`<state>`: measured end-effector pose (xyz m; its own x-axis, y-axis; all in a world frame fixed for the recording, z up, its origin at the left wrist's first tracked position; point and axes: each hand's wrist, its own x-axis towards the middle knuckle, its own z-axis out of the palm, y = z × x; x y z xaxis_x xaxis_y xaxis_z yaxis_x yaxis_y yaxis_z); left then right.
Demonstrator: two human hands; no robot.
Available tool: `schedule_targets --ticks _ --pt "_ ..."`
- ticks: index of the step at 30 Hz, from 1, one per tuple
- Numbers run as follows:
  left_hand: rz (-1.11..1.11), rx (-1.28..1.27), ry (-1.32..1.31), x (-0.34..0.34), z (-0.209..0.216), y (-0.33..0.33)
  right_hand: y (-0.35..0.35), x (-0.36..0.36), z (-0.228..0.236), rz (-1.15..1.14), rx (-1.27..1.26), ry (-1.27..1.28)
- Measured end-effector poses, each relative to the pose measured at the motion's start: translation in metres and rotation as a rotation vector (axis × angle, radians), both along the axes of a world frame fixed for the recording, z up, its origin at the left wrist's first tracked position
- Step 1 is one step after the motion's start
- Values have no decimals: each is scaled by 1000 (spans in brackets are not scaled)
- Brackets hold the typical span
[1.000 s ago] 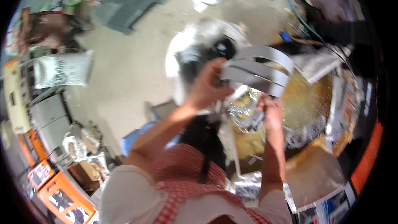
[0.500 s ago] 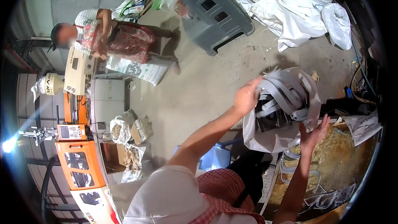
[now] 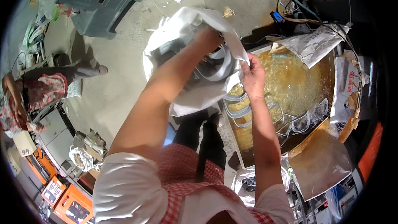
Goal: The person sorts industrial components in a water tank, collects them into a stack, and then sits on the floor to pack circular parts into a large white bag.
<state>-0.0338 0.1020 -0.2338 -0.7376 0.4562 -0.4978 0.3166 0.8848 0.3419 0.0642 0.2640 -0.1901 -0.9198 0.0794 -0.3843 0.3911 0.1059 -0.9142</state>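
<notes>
A white woven sack point(image 3: 195, 103) stands with its mouth gaping in front of me, holding grey curved plastic strips point(image 3: 222, 68). My left hand point(image 3: 207, 40) reaches down inside it; the fingers are hidden among the strips and the shadow. My right hand point(image 3: 253, 74) pinches the sack's right rim between thumb and fingers. Just right of the sack is a tank point(image 3: 233, 147) of yellowish water. Several grey curved pieces point(image 3: 242, 111) hang at its near left edge, and clear looped pieces point(image 3: 304, 122) lie in the water.
A grey plastic stool-like piece point(image 3: 97, 10) lies at the upper left. A person in a red patterned apron point(image 3: 41, 93) stands at the far left, near orange machinery point(image 3: 74, 205). Printed sacking point(image 3: 313, 43) and a brown sheet point(image 3: 321, 157) cover parts of the tank's edges.
The view has swung right. My left hand has gone from the sack's rim down into it. My right hand, open beside the sack before, now grips its rim.
</notes>
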Motion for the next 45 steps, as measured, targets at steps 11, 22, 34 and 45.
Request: schedule_targets --ticks 11,22,34,45 --pt "-297 -13 378 -23 -135 -22 -5 96 -71 -320 66 128" --pt "-216 854 188 179 48 28 122 325 -208 -644 552 -874" --pt "-254 -286 -342 218 -178 164 171 370 -267 -527 507 -789" --pt "-126 208 -912 290 -310 194 139 365 -331 -909 -694 -631"
